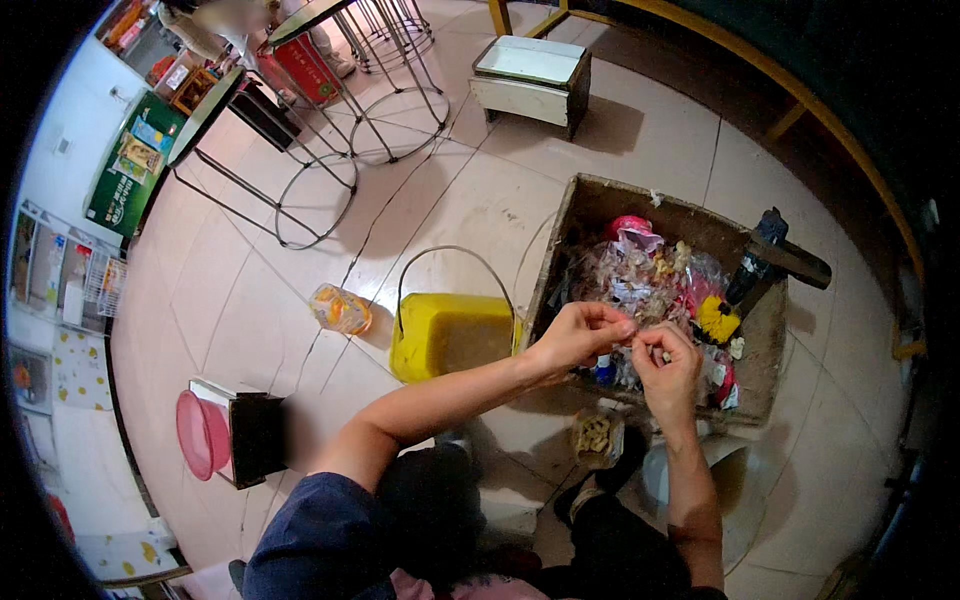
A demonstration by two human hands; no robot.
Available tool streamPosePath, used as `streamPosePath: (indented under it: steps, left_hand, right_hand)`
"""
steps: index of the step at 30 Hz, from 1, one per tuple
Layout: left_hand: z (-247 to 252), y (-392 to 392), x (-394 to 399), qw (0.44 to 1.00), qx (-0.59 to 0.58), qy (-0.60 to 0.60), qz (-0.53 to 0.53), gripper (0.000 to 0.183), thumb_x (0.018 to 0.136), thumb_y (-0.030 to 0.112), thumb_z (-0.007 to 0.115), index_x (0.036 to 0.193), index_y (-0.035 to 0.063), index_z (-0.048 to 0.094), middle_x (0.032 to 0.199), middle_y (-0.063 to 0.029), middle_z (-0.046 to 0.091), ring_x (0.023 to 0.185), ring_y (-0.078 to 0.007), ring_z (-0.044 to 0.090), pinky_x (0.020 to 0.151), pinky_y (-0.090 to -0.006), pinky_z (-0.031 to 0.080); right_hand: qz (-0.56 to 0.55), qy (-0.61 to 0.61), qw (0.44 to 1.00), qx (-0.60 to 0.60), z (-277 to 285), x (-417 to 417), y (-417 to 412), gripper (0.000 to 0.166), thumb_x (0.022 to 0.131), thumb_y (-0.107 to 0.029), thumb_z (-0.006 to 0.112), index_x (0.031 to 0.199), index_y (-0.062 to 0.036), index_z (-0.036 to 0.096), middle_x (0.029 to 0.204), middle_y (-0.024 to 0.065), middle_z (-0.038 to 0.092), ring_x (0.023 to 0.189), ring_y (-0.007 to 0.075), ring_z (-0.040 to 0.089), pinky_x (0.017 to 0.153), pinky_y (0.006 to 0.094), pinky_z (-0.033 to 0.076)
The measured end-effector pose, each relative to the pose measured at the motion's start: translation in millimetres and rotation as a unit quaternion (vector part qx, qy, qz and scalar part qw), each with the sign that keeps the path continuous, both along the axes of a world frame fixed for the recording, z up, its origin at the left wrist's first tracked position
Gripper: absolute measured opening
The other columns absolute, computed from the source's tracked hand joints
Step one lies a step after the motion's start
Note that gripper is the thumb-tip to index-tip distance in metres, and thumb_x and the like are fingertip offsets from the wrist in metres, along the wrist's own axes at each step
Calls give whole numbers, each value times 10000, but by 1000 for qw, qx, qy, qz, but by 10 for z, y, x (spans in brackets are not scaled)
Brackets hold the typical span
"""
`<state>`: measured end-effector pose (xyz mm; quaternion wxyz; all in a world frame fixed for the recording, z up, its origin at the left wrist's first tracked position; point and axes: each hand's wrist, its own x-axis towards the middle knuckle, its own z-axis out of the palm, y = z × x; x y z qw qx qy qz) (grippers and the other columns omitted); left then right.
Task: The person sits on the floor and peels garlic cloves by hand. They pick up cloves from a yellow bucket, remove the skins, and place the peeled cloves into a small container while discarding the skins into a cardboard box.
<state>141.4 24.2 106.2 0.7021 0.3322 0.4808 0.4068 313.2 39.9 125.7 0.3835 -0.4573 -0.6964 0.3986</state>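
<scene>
My left hand (589, 335) and my right hand (667, 358) meet fingertip to fingertip over a bin of rubbish (555, 225). Thumb and fingers of each are pinched together; what lies between the fingertips is too small to tell. A small pale piece, perhaps a peanut, shows in the curled fingers of my right hand. Beneath both hands lie crumpled plastic wrappers and scraps (637, 277). A clear container (596, 439) of what look like unshelled peanuts stands below, between my forearms, close to my foot.
A yellow bucket (416, 337) with liquid and a wire handle stands left of the bin, beside a patterned plastic jar (341, 309). A pink basin (202, 435) leans against a small stool (255, 439). Another low stool (529, 82) and wire-legged stools (315, 202) stand beyond. A person is at the upper left.
</scene>
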Motion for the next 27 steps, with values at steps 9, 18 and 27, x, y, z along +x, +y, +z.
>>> streamPosePath:
  steps: [9, 18, 27]
  left_hand:
    - [29, -1, 3, 999, -14, -5, -42, 316, 872, 296, 697, 1094, 74, 657, 790, 43, 631, 565, -11, 450, 481, -181, 355]
    - [-90, 20, -22, 1000, -24, -7, -16, 349, 870, 299, 702, 1106, 51, 639, 813, 29, 638, 588, -13, 458, 474, -175, 346]
    - [-32, 9, 2, 999, -28, -20, -10, 264, 875, 236, 702, 1027, 25, 657, 713, 15, 606, 529, -12, 411, 429, -189, 288]
  right_hand:
    - [6, -3, 1000, -2, -72, 75, 3, 102, 775, -10, 648, 754, -3, 548, 715, 19, 525, 587, 92, 432, 491, 255, 349]
    - [22, -58, 997, 37, 26, 107, -3, 90, 792, -42, 680, 864, 11, 671, 804, 42, 640, 518, 98, 431, 472, 262, 347]
    - [-3, -60, 998, 29, 20, 14, -22, 103, 767, -13, 652, 745, 2, 553, 710, 50, 528, 530, 112, 424, 478, 275, 337]
